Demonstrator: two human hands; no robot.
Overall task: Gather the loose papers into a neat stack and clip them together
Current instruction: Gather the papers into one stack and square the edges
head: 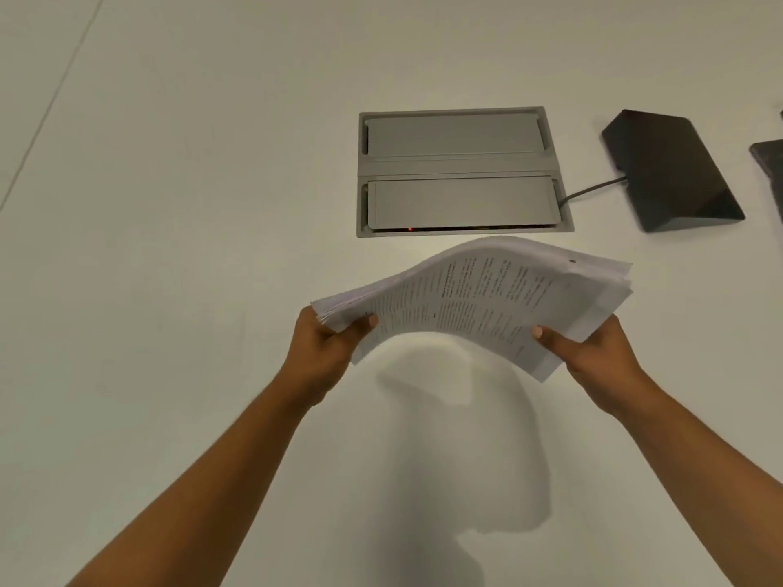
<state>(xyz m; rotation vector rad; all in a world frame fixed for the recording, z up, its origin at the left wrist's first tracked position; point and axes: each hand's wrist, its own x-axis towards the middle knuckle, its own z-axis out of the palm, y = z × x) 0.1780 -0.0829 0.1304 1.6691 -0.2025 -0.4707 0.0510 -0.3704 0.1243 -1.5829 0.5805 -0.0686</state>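
A thick stack of printed white papers (pixel 478 296) is held in the air above the white table (pixel 169 247), bowed upward in the middle. My left hand (pixel 324 345) grips its left end, thumb on top. At the near right edge my right hand (pixel 593 349) holds it the same way. The sheets' edges are uneven and fanned at both ends. A small dark dot shows near the top right corner of the upper sheet. No clip is in view.
A grey recessed cable box (pixel 462 171) with two flaps sits in the table just beyond the papers. A black wedge-shaped device (pixel 669 171) with a cable lies to its right. Another dark object (pixel 771 163) is cut off at the right edge.
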